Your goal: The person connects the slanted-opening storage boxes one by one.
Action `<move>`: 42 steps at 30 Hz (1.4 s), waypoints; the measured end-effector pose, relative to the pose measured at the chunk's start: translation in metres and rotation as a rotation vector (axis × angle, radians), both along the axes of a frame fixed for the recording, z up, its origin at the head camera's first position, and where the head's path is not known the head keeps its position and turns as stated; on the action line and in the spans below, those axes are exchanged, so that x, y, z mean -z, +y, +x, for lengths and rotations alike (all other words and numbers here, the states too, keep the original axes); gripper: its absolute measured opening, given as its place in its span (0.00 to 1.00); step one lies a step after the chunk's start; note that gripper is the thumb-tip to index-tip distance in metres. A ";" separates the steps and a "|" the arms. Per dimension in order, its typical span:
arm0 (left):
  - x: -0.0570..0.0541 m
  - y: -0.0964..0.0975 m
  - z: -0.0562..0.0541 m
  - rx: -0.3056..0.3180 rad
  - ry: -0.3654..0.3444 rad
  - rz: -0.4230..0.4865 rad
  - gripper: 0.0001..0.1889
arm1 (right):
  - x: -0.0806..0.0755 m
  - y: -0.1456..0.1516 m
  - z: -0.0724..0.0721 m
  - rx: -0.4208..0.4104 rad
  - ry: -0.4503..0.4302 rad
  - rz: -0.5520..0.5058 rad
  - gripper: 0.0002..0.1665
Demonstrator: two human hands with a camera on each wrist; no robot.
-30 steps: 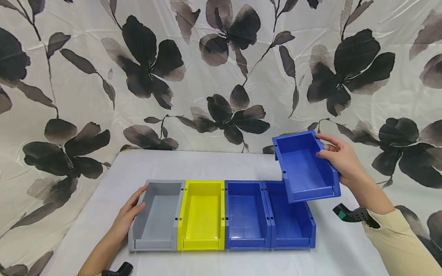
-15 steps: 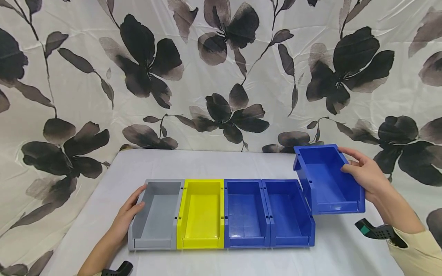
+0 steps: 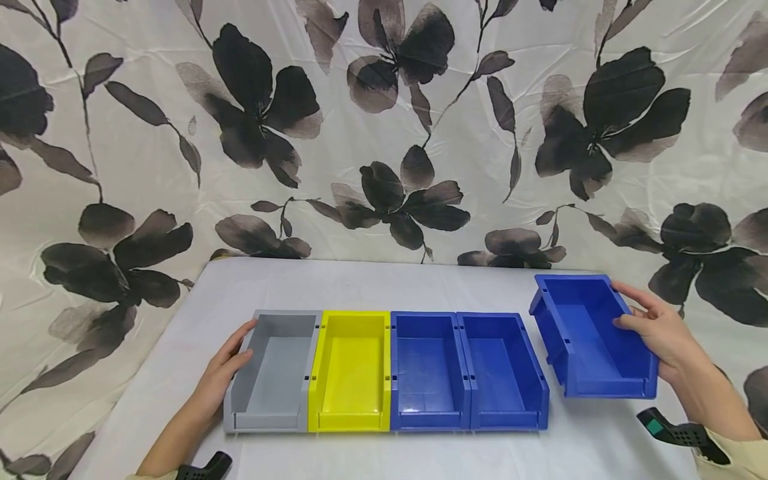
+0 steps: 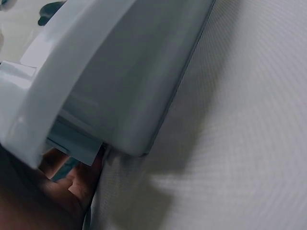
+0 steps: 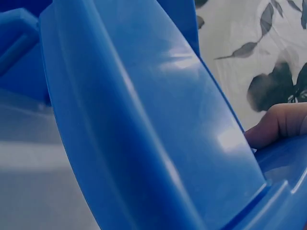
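My right hand [image 3: 660, 333] grips a blue storage bin [image 3: 600, 353] by its right side wall, thumb over the rim. The bin is held slightly tilted, right of the row and apart from it. Its blue wall [image 5: 158, 115] fills much of the right wrist view, with a thumb [image 5: 273, 127] at the right. At the row's left end my left hand [image 3: 219, 370] holds the side rim of a grey bin [image 3: 279, 367]; in the left wrist view, bent fingers [image 4: 79, 184] show below that bin's rim [image 4: 72, 72].
Beside the grey bin stand a yellow bin [image 3: 351, 370] and two blue bins, one left [image 3: 429, 367] and one right [image 3: 501, 367], side by side. They stand on a white-covered table [image 3: 360, 283]. A floral cloth [image 3: 336, 133] hangs behind.
The held blue bin has moved right and down, from above the rightmost blue bin to beside the row. My left hand and the row have stayed in place.
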State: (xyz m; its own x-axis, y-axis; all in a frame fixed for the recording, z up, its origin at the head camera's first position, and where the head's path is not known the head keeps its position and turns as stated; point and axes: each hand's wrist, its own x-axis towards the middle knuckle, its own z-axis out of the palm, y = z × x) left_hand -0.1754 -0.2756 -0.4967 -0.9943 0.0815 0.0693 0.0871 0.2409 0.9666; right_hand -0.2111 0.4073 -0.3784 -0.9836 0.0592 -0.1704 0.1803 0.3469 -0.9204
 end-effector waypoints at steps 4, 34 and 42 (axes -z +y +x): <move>-0.001 -0.001 0.000 0.006 0.006 -0.001 0.29 | 0.008 0.004 0.005 -0.002 -0.021 -0.064 0.40; 0.004 0.001 0.001 0.002 -0.004 -0.023 0.29 | 0.040 0.007 0.009 -0.001 -0.063 -0.079 0.43; 0.002 0.001 0.001 -0.007 -0.010 -0.027 0.29 | 0.033 0.008 0.007 -0.008 -0.046 -0.207 0.40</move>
